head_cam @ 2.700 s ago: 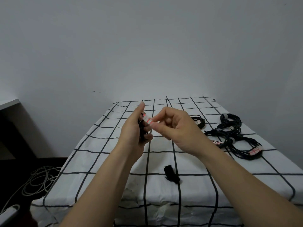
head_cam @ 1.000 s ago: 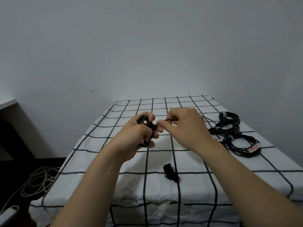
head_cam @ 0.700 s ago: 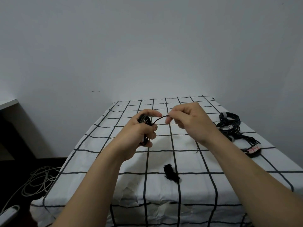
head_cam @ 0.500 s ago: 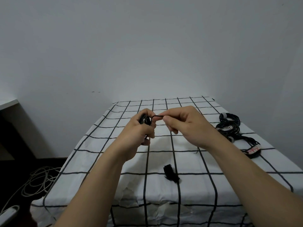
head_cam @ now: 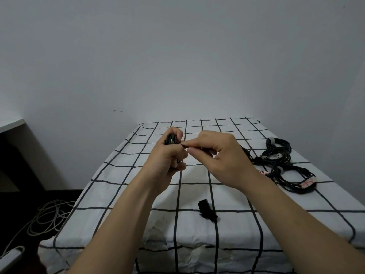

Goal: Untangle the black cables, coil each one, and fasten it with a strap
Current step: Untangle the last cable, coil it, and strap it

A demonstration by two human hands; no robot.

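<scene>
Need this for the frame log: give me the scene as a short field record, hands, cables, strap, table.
left hand: grips a coil of black cable, raised above the table
right hand: fingers pinch a thin black end beside the coil; cable tail or strap, cannot tell
loose strap: black, lying on the cloth near the front edge, untouched
cable pile: black, right side of the table, white tags on some
table: white cloth with black grid
floor: white cord, left of the table

Grid-patterned white tablecloth (head_cam: 102, 194), pale cord loops (head_cam: 51, 217) on dark floor (head_cam: 11, 204), grey wall (head_cam: 177, 56)
</scene>
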